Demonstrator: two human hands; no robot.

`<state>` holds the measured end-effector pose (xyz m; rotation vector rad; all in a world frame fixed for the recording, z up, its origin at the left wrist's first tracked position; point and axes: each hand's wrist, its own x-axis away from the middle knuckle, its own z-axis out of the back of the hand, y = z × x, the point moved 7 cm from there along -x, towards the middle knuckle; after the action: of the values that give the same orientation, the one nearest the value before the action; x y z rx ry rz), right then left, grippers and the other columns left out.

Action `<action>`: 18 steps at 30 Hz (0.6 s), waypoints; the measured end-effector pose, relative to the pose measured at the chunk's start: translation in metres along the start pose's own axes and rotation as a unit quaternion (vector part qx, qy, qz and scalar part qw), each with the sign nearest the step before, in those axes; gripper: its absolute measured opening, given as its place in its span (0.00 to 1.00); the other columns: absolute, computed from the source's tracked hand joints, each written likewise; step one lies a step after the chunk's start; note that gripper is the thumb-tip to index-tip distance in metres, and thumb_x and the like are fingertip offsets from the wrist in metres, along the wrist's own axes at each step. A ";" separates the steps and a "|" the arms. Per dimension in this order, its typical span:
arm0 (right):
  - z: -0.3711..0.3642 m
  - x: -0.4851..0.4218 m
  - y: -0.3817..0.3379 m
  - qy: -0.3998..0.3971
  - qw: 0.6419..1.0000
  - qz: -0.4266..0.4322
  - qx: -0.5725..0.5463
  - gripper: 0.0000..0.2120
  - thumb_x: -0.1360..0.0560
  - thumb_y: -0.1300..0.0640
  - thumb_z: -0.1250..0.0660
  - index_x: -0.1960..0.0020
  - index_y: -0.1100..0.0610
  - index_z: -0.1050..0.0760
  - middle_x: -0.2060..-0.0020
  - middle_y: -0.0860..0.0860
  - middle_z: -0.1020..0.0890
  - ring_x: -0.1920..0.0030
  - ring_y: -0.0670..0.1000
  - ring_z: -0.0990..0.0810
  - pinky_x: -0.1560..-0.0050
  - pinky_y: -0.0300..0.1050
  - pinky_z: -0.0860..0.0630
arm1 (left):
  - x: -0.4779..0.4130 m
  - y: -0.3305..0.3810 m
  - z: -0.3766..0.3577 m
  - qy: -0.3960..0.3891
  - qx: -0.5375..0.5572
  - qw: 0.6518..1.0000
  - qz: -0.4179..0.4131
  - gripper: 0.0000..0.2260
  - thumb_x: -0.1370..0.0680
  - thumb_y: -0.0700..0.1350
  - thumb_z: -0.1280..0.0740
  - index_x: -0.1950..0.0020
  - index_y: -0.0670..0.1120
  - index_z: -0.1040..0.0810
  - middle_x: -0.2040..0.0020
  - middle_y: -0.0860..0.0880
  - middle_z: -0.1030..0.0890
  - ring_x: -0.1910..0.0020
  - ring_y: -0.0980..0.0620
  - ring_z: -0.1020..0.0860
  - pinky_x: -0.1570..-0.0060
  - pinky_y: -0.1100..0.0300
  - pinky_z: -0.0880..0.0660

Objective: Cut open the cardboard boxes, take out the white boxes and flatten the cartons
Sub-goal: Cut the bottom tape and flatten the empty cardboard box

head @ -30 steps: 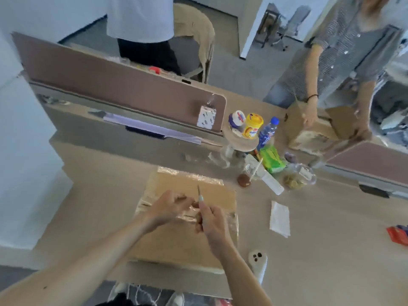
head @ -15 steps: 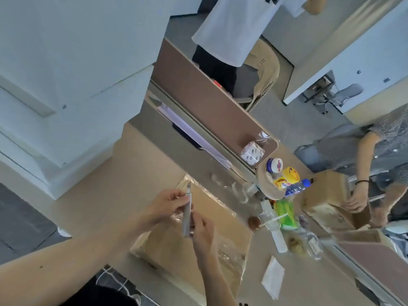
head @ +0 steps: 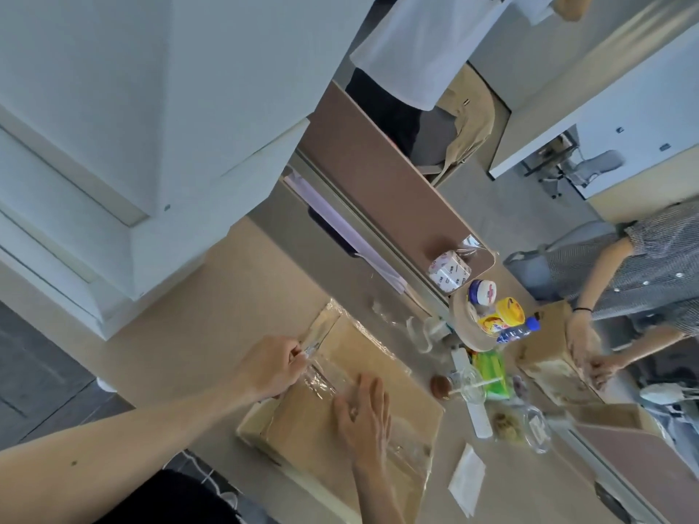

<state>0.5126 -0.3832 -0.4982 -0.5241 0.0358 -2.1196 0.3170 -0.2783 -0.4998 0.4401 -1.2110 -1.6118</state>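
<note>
A flat brown cardboard box (head: 363, 357), sealed with clear shiny tape, lies on the desk in front of me. My left hand (head: 272, 366) is curled round a slim grey cutter (head: 308, 349), whose tip sits on the tape strip near the box's far left edge. The fingers of my right hand (head: 363, 414) are straight and press flat on the box top, over the tape, a little nearer to me. No white box is in view.
Across the desk a person's hands rest on a second open cardboard box (head: 548, 334). Jars, a blue-capped bottle (head: 518, 330), a green pack (head: 490, 372), cups and a white tissue (head: 467, 478) crowd the right. A brown divider panel (head: 386, 175) runs behind; a white pillar stands left.
My right hand has let go of the cutter and now lies flat on the box. My left hand has brought the cutter down onto the tape. The view has tilted.
</note>
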 end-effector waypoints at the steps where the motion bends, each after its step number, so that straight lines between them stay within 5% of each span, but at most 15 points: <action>1: -0.001 -0.001 0.001 -0.002 1.000 -0.001 -0.002 0.33 0.20 0.40 0.42 0.20 0.43 0.51 0.20 0.45 0.55 0.21 0.50 0.56 0.22 0.52 0.53 | -0.001 -0.002 0.000 0.001 -0.005 1.000 -0.005 0.15 0.19 0.46 0.38 0.64 0.43 0.23 0.70 0.52 0.17 0.79 0.60 0.24 0.67 0.54 0.22; 8: -0.001 -0.002 0.002 -0.005 1.000 0.000 -0.002 0.33 0.20 0.39 0.42 0.20 0.42 0.53 0.20 0.45 0.56 0.21 0.50 0.58 0.22 0.51 0.55 | -0.007 -0.004 0.004 -0.002 -0.028 0.997 -0.067 0.19 0.21 0.50 0.38 0.71 0.45 0.28 0.79 0.57 0.26 0.78 0.57 0.26 0.67 0.53 0.27; 11: -0.001 -0.001 0.002 -0.005 1.000 0.002 -0.004 0.34 0.20 0.39 0.42 0.20 0.43 0.53 0.20 0.46 0.56 0.20 0.51 0.58 0.22 0.51 0.56 | -0.010 -0.012 0.002 0.002 -0.040 0.996 -0.076 0.21 0.24 0.55 0.43 0.70 0.43 0.31 0.78 0.49 0.29 0.78 0.52 0.33 0.69 0.53 0.31; 18: -0.004 -0.002 0.002 -0.015 1.000 0.000 -0.001 0.34 0.20 0.38 0.43 0.20 0.42 0.54 0.20 0.46 0.57 0.20 0.52 0.58 0.22 0.53 0.54 | -0.013 -0.016 -0.005 0.008 -0.061 0.995 -0.080 0.18 0.25 0.52 0.44 0.69 0.40 0.34 0.75 0.44 0.30 0.76 0.51 0.39 0.70 0.52 0.35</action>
<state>0.5142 -0.3832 -0.5031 -0.5569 0.0201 -2.1117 0.3182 -0.2697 -0.5190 0.4798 -1.0817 -1.8044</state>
